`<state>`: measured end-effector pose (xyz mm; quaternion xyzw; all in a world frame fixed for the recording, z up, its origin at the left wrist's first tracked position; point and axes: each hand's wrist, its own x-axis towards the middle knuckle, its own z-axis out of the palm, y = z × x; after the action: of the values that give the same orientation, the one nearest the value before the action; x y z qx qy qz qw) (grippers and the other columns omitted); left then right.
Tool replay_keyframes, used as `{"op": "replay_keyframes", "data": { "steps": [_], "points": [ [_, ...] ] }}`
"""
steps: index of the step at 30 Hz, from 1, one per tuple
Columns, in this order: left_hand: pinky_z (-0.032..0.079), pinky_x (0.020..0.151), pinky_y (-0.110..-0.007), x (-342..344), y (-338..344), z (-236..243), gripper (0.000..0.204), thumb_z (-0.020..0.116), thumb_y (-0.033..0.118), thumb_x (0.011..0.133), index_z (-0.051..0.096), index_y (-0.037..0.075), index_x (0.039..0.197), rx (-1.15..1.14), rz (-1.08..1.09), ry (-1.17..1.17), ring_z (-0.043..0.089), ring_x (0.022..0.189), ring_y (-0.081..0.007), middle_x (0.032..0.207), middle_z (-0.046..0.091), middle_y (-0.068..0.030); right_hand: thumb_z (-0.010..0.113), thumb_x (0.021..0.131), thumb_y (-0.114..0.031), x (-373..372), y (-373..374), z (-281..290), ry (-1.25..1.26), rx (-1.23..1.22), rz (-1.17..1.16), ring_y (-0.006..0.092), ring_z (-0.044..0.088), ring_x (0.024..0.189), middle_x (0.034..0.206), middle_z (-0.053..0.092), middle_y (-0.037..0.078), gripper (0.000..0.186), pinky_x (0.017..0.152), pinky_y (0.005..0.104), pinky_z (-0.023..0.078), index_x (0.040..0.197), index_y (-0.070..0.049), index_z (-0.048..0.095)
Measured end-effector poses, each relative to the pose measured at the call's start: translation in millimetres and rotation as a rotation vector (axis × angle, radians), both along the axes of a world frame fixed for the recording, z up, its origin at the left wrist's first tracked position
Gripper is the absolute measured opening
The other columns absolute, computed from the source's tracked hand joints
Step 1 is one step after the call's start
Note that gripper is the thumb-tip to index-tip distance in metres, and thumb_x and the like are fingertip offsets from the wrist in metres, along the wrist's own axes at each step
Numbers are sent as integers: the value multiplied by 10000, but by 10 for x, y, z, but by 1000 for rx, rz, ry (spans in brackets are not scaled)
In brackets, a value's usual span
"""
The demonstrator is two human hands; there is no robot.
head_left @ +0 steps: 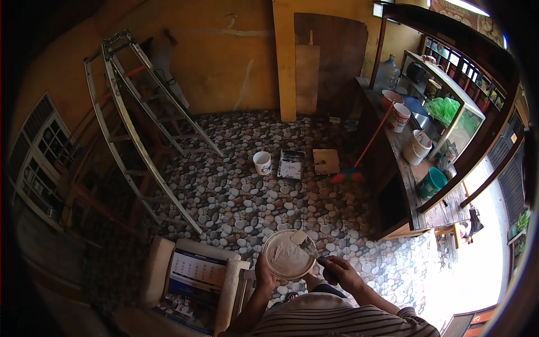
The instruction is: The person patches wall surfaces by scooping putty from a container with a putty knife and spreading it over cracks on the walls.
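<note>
In front of my body my left hand [265, 273] grips the left rim of a round, pale lid-like disc [279, 259], its fingers mostly hidden beneath. Whitish paste is smeared over the disc's top. My right hand [342, 274] is closed around the dark handle of a putty knife [309, 247]. The knife's blade lies over the upper right of the disc, with a lump of pale paste [298, 237] at its tip.
A tall stepladder [132, 132] stands at left, near a cushioned chair [227, 286] holding a calendar [193, 269]. Ahead on the pebble-patterned floor are a white bucket [262, 163], a paint-smeared tray [291, 164], cardboard [325, 162] and a broom [348, 176]. A wooden counter [407, 180] with buckets stands right.
</note>
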<state>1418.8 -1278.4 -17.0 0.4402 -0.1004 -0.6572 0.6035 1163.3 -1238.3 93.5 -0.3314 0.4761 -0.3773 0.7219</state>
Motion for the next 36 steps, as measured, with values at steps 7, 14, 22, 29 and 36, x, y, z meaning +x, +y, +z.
{"op": "replay_keyframes", "data": {
  "steps": [7,14,22,29,36],
  "points": [
    [439,1088,-420,19,-1045,262,508,334,386,1085,506,8,1377,17,97,95,567,1256,-267,1362,585,-138,521,1050,-306,1,-1335,101,4,-33,87,101,492,538,701,597,43,269,500,233,372,1057,-46,588],
    [437,1098,-414,48,-2152,231,521,321,389,1084,504,3,1383,-90,157,24,562,1275,-269,1371,587,-149,528,1051,-292,-155,-2636,129,-42,-68,130,100,507,533,710,624,49,255,487,231,375,1048,-50,609],
    [434,1096,-413,163,-3077,327,536,325,412,1079,513,5,1372,-85,219,40,575,1257,-274,1354,598,-158,539,1047,-274,80,-3667,75,-68,-62,144,107,489,514,707,620,54,255,477,244,370,1112,-38,609],
    [421,1107,-416,673,-4051,159,548,295,413,1085,504,-3,1376,-93,177,98,557,1277,-285,1374,578,-171,528,1052,-265,614,-4553,26,-30,-26,160,102,491,526,713,614,43,275,480,243,364,1137,-13,599],
    [425,1117,-438,1463,-5087,296,570,279,443,1088,473,15,1411,-129,93,6,542,1298,-296,1415,548,-166,547,1045,-291,1476,-5615,285,48,-44,142,102,492,531,726,615,50,299,475,241,364,1138,-12,600]
  ]
}}
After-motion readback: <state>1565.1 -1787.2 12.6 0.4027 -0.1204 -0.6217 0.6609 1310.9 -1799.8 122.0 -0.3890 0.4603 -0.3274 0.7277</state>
